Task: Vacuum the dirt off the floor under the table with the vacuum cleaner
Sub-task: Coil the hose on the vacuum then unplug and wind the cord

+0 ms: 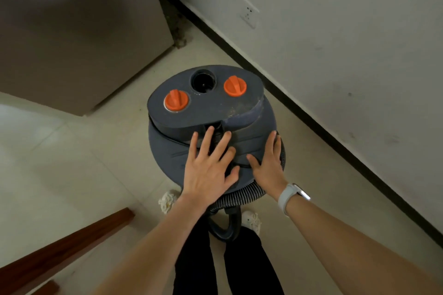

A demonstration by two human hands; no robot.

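Two bare forearms reach down to a vacuum cleaner [211,112] on the floor [72,163], both hands flat on its dark round top.

The left hand [211,167] lies with fingers spread and straight across the near side of the housing, its fingertips reaching the edge of the raised oval panel; it grips nothing. The right hand [268,163], with a white watch [291,195] on its wrist, rests just beside it, fingers straight and close together along the right rim, also holding nothing. The oval panel carries two orange knobs [176,100] on either side of a round black opening [203,81]. A ribbed hose [239,195] curls out under the hands towards the person's legs. The machine stands on pale tile near the wall [335,31], with a wall socket [249,13] beyond and a brown wooden edge [72,239] at lower left.
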